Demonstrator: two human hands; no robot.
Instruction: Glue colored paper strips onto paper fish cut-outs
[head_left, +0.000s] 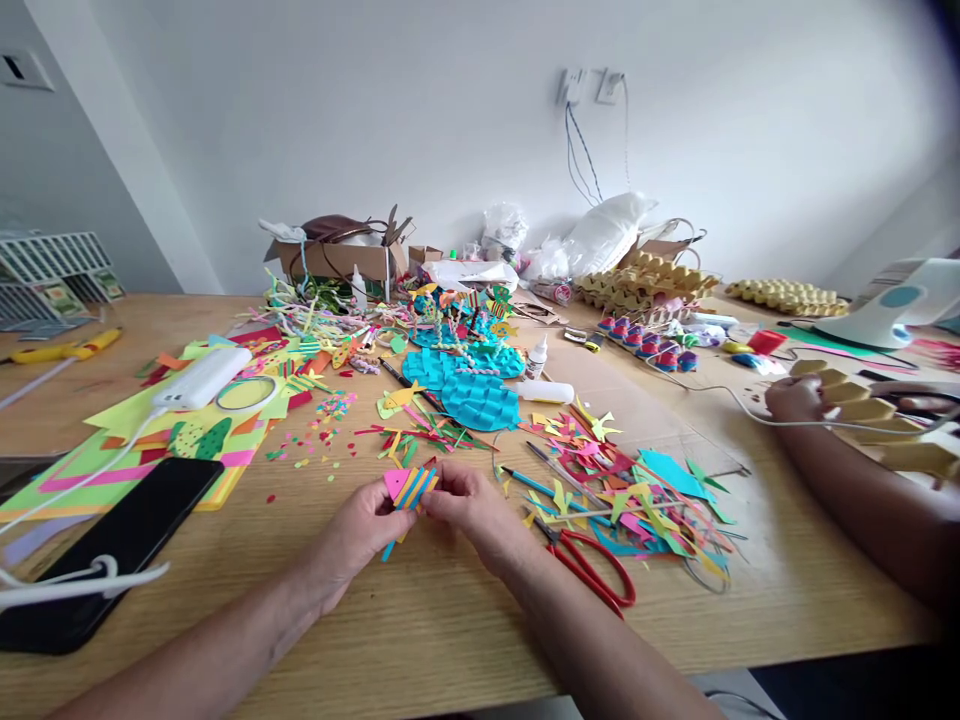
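Observation:
A small paper fish [409, 487] with a pink head and blue and yellow stripes is held just above the table's near middle. My left hand [369, 525] pinches it from the left, thumb across its lower edge. From the right, the closed fingers of my right hand [469, 505] grip its tail end; a bit of red paper shows above them. A blue strip hangs below the fish. Red-handled scissors [592, 565] lie beside my right forearm. Beyond my hands stands a blue layered paper piece [480, 400] with other paper fish on it.
Coloured paper scraps [637, 490] and pens lie to the right. A black phone [112, 550], a white power strip [202, 378] and paper sheets are at left. A co-worker's hand [795, 398] holds an egg carton [855, 400] at right. Glue bottles [546, 392] stand and lie near the blue piece.

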